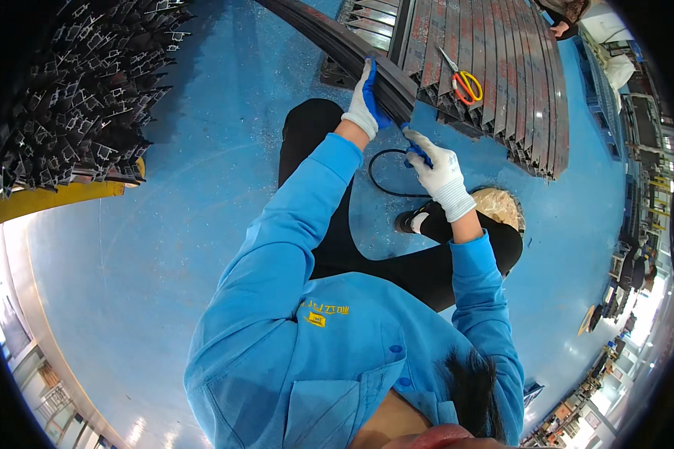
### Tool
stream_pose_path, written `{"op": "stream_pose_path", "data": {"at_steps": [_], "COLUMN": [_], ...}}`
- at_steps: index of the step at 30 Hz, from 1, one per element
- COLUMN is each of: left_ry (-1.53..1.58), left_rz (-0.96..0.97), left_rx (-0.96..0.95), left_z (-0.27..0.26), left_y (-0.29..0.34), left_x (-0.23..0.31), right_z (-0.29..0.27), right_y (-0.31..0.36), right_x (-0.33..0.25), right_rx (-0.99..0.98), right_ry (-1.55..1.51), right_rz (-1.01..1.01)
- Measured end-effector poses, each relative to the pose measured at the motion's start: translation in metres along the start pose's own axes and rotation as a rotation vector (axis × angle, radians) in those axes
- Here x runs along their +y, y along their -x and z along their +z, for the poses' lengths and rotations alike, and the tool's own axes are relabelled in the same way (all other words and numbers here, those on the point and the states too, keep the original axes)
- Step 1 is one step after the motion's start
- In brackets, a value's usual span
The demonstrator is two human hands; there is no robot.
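Though aslant, profile (337, 41) against left fingers (368, 81)

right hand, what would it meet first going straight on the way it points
Probably the near end of the dark profile held in the left hand; the right hand points up-left toward it, though depth is hard to judge.

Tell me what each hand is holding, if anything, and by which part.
The left hand grips the dark profile near its closer end. The right hand holds the black strip; exactly which part cannot be told.
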State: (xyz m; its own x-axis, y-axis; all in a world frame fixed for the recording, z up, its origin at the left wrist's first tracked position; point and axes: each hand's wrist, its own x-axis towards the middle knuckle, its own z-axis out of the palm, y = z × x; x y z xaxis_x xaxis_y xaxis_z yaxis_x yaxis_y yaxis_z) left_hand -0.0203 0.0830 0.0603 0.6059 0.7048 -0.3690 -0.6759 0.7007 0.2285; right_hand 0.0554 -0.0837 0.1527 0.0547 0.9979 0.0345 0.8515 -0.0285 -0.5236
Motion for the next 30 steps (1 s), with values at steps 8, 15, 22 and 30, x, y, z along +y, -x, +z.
{"op": "stream_pose_path", "data": {"at_steps": [8, 15, 22, 30], "left_ry": [0.050, -0.182, -0.094, -0.003], "left_rz": [-0.063, 0.019, -0.041, -0.071], "left_rx": [0.062, 0.108, 0.086, 0.043], "left_z": [0.008, -0.009, -0.009, -0.003], "left_y": [0.011, -0.011, -0.009, -0.006], "left_x": [0.010, 0.000, -0.008, -0.005], "right_z": [0.004, -0.004, -0.026, -0.063], "right_y": [0.002, 0.012, 0.052, 0.092], "right_x": [0.004, 0.007, 0.021, 0.019], "right_rx": [0.005, -0.008, 0.108, 0.108], "right_ry": [0.126, 0.078, 0.091, 0.191], "right_rz": [-0.020, 0.111, -0.023, 0.122]}}
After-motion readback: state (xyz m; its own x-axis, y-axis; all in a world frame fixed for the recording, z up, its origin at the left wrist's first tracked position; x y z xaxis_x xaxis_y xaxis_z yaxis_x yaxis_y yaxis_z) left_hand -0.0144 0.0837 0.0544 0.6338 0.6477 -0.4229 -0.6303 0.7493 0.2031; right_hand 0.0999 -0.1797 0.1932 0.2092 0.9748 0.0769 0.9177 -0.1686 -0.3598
